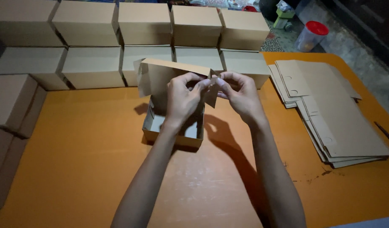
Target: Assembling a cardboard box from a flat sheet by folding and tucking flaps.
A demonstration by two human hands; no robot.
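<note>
A half-folded brown cardboard box (174,134) stands open on the orange table (84,143), its lid flap (160,71) raised toward the far side. My left hand (182,99) pinches the right corner of that lid flap from the near side. Just to its right, my right hand (241,95) grips the small side tab at the same corner. Both hands meet above the box's right wall, fingertips almost touching. The box's inside is partly hidden by my left wrist.
Two rows of finished closed cardboard boxes (143,25) line the far edge, and more boxes (8,109) stack at the left. A pile of flat die-cut cardboard blanks (333,114) lies at the right. A clear jar with a red lid (311,36) stands on the floor beyond.
</note>
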